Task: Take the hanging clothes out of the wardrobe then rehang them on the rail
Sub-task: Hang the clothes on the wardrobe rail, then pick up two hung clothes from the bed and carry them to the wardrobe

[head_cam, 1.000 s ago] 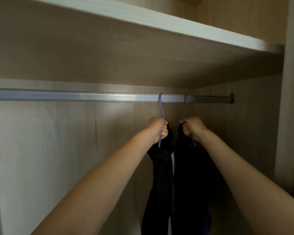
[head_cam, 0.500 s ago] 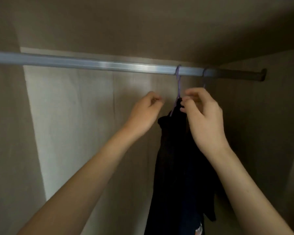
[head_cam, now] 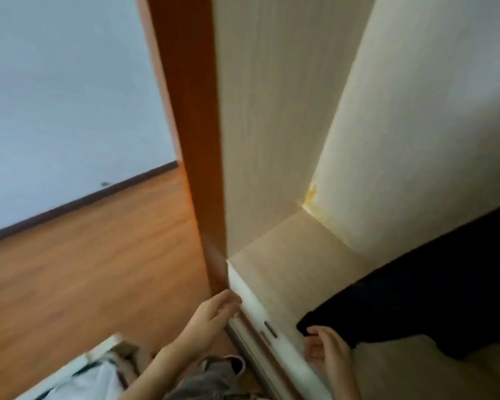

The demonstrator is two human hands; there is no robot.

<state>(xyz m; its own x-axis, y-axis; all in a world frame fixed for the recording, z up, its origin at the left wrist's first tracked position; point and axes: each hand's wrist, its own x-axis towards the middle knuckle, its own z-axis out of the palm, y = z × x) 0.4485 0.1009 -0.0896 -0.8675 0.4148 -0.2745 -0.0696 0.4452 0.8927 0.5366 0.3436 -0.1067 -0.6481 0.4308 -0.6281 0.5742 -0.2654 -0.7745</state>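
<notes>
Down low at the wardrobe, my right hand pinches the near end of the dark clothes, which stretch off to the right across the wardrobe floor. My left hand hangs loosely curled and empty, its fingertips just beside the white front edge of that floor. Wooden room flooring spreads out to the left, blurred.
</notes>
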